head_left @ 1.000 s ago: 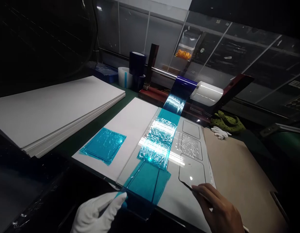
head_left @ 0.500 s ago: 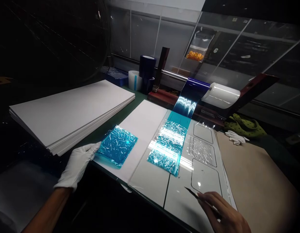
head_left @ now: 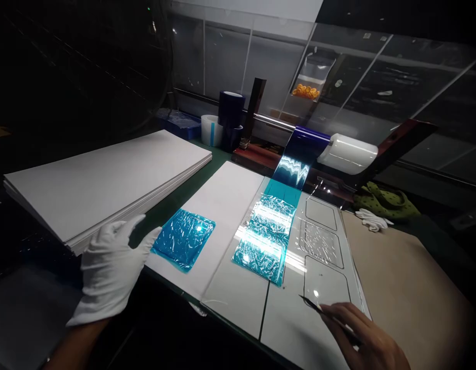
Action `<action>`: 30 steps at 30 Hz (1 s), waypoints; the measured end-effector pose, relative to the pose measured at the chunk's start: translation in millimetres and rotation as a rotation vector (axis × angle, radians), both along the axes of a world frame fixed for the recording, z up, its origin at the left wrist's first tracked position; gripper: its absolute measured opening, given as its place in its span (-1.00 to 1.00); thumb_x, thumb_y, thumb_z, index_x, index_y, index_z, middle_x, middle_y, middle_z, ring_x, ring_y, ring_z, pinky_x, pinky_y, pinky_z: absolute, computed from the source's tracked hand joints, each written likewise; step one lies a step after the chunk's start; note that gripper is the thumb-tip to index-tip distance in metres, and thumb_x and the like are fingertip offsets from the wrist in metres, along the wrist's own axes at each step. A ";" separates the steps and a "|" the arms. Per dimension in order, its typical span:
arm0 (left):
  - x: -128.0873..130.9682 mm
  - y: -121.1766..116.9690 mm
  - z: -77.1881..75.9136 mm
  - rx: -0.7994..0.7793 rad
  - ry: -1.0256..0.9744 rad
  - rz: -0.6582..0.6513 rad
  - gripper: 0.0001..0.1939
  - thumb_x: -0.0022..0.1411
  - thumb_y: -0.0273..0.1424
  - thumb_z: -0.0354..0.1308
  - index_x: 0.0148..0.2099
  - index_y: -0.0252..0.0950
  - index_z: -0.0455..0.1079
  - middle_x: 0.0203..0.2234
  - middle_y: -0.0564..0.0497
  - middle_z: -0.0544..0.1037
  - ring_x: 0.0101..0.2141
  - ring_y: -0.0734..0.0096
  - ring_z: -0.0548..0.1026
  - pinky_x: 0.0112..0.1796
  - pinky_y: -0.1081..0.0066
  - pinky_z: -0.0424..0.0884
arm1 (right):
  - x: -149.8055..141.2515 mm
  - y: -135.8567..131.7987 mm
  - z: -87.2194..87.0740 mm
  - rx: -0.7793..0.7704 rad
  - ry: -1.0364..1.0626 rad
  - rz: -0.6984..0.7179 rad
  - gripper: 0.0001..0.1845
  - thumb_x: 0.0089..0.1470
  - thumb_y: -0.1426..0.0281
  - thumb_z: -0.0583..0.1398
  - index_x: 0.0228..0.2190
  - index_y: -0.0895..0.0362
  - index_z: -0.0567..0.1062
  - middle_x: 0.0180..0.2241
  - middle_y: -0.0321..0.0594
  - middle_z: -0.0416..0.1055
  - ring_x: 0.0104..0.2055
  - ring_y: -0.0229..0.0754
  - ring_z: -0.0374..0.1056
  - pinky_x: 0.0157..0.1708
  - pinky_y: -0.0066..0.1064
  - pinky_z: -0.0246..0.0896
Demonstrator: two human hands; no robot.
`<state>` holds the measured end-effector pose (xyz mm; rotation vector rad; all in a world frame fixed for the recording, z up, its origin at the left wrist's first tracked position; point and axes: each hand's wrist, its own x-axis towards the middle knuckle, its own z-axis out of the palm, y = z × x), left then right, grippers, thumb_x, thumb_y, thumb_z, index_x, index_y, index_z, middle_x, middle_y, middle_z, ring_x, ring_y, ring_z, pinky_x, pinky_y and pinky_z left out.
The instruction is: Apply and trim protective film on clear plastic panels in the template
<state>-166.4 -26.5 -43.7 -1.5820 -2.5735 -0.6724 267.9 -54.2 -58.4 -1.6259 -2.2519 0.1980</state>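
Note:
My left hand, in a white glove, has its thumb and fingers spread. Its thumb end is beside the corner of a square piece of shiny blue film, which lies on a white sheet. My right hand is bare and closed around a slim craft knife, its dark tip pointing left over a light board with black outlines. On that board lies a strip of glossy blue film, covered in pale streaks and running up to a roll behind.
A stack of white sheets stands at the left. Behind are a film roll on a rod, and dark blue rolls. At the right lie brown board, a white glove and a green spotted item.
My left hand has let go of the square blue film and moved left, its fingers opening. The film now lies flat on the white sheet. My right hand has shifted slightly right.

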 end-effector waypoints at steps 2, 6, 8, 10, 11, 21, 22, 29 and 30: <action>23.0 7.6 -2.3 0.015 0.007 -0.152 -0.44 0.28 0.02 -0.13 0.10 -0.23 0.36 -0.08 -0.16 0.44 -0.08 -0.01 0.44 -0.12 0.08 0.39 | -5.8 16.5 6.0 0.015 -0.021 -0.023 -0.70 0.25 0.18 0.06 -0.29 0.02 0.54 -0.30 -0.22 0.53 -0.48 -0.24 0.47 -0.56 -0.52 0.27; 90.5 39.6 -10.4 -0.046 -0.030 -0.625 -0.53 0.36 -0.11 -0.20 0.16 -0.15 0.31 -0.17 -0.04 0.52 -0.18 0.27 0.49 -0.19 0.33 0.41 | -36.6 67.8 17.0 0.060 -0.064 -0.021 -0.69 0.29 0.28 0.04 -0.32 0.10 0.54 -0.32 -0.20 0.51 -0.41 -0.22 0.45 -0.46 -0.46 0.21; 121.5 58.3 -14.0 -0.079 0.008 -0.741 -0.55 0.37 -0.15 -0.21 0.20 -0.09 0.26 -0.20 -0.01 0.53 -0.22 0.28 0.50 -0.23 0.34 0.40 | -56.2 96.5 19.2 0.033 -0.148 -0.008 -0.72 0.28 0.33 0.06 -0.31 0.11 0.55 -0.30 -0.22 0.51 -0.38 -0.23 0.44 -0.44 -0.47 0.16; 142.5 74.8 -17.9 -0.104 0.051 -0.772 -0.56 0.37 -0.19 -0.18 0.18 -0.15 0.29 -0.18 -0.07 0.53 -0.20 0.21 0.50 -0.22 0.28 0.39 | -75.4 122.3 18.6 0.022 -0.182 0.007 -0.74 0.28 0.38 0.07 -0.30 0.09 0.56 -0.29 -0.25 0.51 -0.34 -0.24 0.44 -0.42 -0.49 0.14; 148.7 81.4 -20.0 -0.118 0.072 -0.763 -0.57 0.36 -0.21 -0.17 0.15 -0.21 0.32 -0.17 -0.12 0.53 -0.19 0.15 0.50 -0.22 0.24 0.39 | -84.5 133.5 17.5 0.017 -0.195 0.017 -0.74 0.28 0.39 0.07 -0.29 0.08 0.57 -0.28 -0.26 0.51 -0.32 -0.24 0.44 -0.41 -0.49 0.13; 152.4 94.4 -30.1 -0.180 0.194 -0.682 -0.60 0.37 -0.24 -0.19 0.09 -0.22 0.33 -0.23 -0.15 0.52 -0.23 0.09 0.50 -0.26 0.21 0.38 | -126.6 190.5 6.8 -0.092 -0.297 0.134 -0.83 0.24 0.35 0.13 -0.28 0.17 0.49 -0.26 -0.25 0.46 -0.30 -0.24 0.37 -0.29 -0.35 0.26; 152.7 94.7 -30.3 -0.184 0.200 -0.681 -0.60 0.37 -0.23 -0.19 0.08 -0.22 0.34 -0.24 -0.14 0.52 -0.24 0.08 0.50 -0.27 0.20 0.38 | -123.8 190.6 7.5 -0.100 -0.307 0.134 -0.83 0.24 0.35 0.13 -0.29 0.17 0.48 -0.26 -0.26 0.46 -0.30 -0.24 0.37 -0.30 -0.36 0.26; 151.1 96.9 -34.2 -0.193 0.199 -0.689 -0.59 0.36 -0.20 -0.20 0.09 -0.19 0.33 -0.25 -0.11 0.51 -0.29 0.10 0.51 -0.33 0.22 0.36 | -71.8 168.5 16.8 -0.135 -0.373 0.041 -0.76 0.23 0.48 0.08 -0.37 0.09 0.53 -0.29 -0.26 0.48 -0.35 -0.24 0.37 -0.51 -0.43 -0.13; 150.4 97.2 -34.4 -0.191 0.194 -0.695 -0.59 0.36 -0.20 -0.20 0.09 -0.18 0.33 -0.25 -0.11 0.51 -0.29 0.10 0.51 -0.32 0.23 0.36 | -62.6 163.2 19.0 -0.142 -0.381 0.019 -0.75 0.23 0.49 0.08 -0.39 0.10 0.53 -0.31 -0.24 0.48 -0.36 -0.25 0.36 -0.51 -0.43 -0.16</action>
